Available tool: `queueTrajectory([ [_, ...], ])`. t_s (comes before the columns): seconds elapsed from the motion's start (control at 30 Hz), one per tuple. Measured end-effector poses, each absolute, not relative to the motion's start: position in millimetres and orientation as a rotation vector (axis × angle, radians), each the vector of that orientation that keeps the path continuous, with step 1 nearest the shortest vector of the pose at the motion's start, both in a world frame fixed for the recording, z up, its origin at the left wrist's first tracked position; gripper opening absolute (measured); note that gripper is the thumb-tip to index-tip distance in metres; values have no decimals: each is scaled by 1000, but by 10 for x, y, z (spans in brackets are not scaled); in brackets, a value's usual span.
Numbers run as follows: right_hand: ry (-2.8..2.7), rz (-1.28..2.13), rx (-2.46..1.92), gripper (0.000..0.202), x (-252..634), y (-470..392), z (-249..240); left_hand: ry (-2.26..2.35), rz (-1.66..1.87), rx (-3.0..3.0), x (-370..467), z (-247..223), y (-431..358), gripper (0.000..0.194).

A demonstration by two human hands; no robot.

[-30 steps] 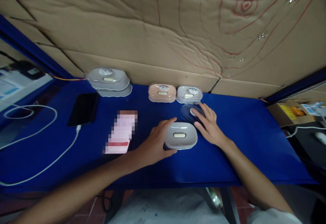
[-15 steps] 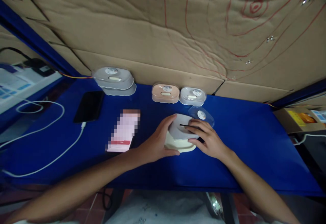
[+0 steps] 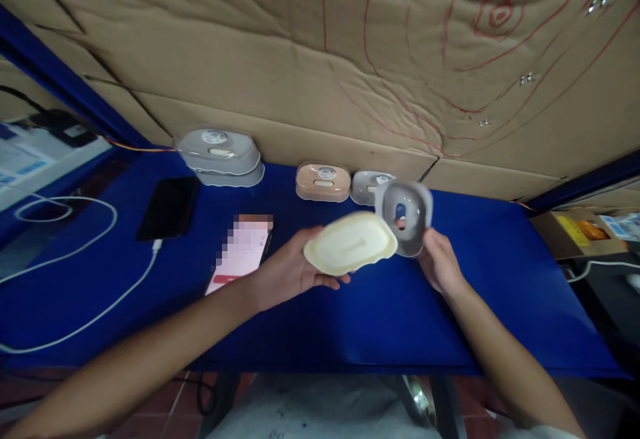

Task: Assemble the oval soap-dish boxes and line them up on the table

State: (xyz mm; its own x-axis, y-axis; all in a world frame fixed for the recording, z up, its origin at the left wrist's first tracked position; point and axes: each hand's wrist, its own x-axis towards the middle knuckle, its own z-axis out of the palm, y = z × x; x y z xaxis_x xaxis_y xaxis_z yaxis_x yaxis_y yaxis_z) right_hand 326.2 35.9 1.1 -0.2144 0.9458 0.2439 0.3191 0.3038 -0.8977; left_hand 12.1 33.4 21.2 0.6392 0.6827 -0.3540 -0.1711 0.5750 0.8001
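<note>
My left hand holds a cream oval dish from its left side and underneath, its hollow face turned toward me. In my right hand is a grey tray-like shell with an oblong hole, tilted up and gripped at its lower right. The two pieces are close together above the blue table. Behind them stand a peach box and a grey box, each with a clear cover and a round label. The grey shell hides part of the grey box.
Two stacked grey boxes stand at the back left of the blue table. A dark phone with a white cable and a lit phone lie at left. Cardboard rises behind. An open carton is at right.
The grey shell has come off the cream dish. My right hand has lifted it up and right, while my left hand has raised and tilted the dish.
</note>
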Motion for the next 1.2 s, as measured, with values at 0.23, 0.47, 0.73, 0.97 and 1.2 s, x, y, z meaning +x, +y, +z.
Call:
queueTrajectory([
  [0.23, -1366, 1303, -1229, 67, 3179, 360, -13, 768, 625, 907, 132, 131, 291, 74],
  [0.47, -2078, 863, -1051, 39, 2968, 36, 138, 865, 907, 1516, 166, 29, 146, 111],
  [0.73, -2366, 289, -1023, 63, 2834, -51, 82, 834, 881, 1247, 175, -12, 195, 116],
  [0.97, -2481, 210, -1035, 65, 2836, -50, 64, 815, 822, 1133, 188, 78, 161, 112],
  [1.2, -2538, 472, -1008, 65, 2918, 33, 108, 823, 809, 1124, 183, 43, 193, 117],
])
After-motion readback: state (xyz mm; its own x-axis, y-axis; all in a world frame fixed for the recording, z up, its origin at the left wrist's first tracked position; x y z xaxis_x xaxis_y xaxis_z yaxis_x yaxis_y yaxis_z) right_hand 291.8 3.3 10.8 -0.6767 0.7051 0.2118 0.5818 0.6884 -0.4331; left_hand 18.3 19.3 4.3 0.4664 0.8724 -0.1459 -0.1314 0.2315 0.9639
